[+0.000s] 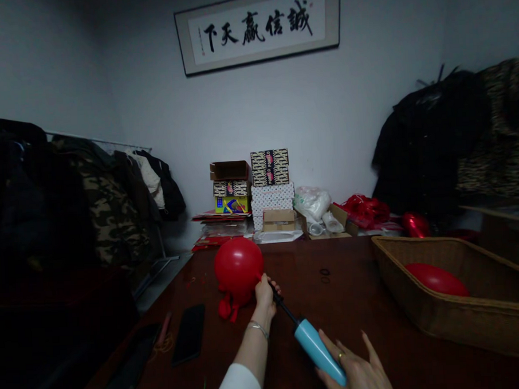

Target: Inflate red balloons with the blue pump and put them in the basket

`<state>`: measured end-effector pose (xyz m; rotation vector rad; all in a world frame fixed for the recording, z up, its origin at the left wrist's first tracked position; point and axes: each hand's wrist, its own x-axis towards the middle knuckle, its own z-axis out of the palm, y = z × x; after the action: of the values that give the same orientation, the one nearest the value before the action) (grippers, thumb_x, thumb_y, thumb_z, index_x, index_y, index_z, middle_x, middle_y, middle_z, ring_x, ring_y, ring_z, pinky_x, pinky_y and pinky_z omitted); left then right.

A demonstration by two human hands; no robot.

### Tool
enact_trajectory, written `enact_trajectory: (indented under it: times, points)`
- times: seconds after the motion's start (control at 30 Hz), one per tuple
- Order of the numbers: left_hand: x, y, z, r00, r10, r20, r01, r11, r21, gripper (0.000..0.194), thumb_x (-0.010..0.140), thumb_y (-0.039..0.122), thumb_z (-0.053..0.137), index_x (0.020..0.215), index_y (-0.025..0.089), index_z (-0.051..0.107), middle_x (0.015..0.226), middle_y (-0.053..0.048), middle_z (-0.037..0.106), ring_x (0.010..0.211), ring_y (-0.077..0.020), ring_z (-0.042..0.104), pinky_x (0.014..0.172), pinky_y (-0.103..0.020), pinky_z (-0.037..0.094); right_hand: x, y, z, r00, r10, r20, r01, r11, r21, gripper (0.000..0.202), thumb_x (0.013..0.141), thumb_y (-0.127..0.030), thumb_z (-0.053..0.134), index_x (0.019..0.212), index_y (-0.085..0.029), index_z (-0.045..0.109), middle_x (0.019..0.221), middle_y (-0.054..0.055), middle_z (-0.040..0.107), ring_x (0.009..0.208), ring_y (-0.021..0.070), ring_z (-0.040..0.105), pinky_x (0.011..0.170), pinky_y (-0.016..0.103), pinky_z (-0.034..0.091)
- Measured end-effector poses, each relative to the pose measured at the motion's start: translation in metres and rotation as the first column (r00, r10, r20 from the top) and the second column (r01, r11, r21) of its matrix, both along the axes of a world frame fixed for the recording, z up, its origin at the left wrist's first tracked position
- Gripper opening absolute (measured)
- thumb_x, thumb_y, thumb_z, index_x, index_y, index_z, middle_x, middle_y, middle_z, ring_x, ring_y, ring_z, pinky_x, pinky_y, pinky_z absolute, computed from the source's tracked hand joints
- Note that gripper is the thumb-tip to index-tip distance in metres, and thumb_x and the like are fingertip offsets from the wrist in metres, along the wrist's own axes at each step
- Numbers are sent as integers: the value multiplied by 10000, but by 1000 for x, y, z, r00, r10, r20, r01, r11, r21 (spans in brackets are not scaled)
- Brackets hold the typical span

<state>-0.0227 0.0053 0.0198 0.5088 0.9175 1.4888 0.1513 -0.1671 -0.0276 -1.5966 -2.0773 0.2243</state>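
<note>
Red balloon (239, 265) at the tip of a hand pump (315, 346), over a brown table (346, 305).
The left hand (266, 294) clenches the balloon's neck against the tip; the right hand (359, 369) loosely grasps the pump's blue body, some fingers extended.

Left grip (267, 294) pinched, right grip (355, 371) fingers splayed

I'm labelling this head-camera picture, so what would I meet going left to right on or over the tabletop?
Dark flat object, pinkish stick, black phone, red balloon, left hand, light-blue pump, right hand, wicker basket.
</note>
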Motion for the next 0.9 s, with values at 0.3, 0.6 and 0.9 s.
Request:
enact_trajectory:
  times: [0.3,0.6,0.9]
  points:
    - [14,-11,-7,999,-24,29,24,1000,9,259,840,379,479,680,193,395,466,56,410,368,-75,392,397,-196,291,-25,8,27,994,-110,26,106,986,128,501,820,-389,497,1303,-261,454,1080,66,662,1045,241,593,1081,540,17]
    - [18,-9,-15,1000,-24,-5,24,1000,-19,204,863,314,422,700,193,398,448,55,413,356,-87,401,386,-205,290,-34,15,33,993,-120,16,118,988,98,481,833,-382,472,1294,-247,466,1043,69,678,1001,224,612,1076,527,7]
    - [20,-8,-14,998,-60,-11,60,998,-4,248,813,388,500,699,196,391,473,60,409,368,-77,395,390,-194,277,-29,8,28,994,-106,-10,107,989,98,497,831,-359,481,1312,-236,444,1093,67,654,1032,245,599,1079,544,-19]
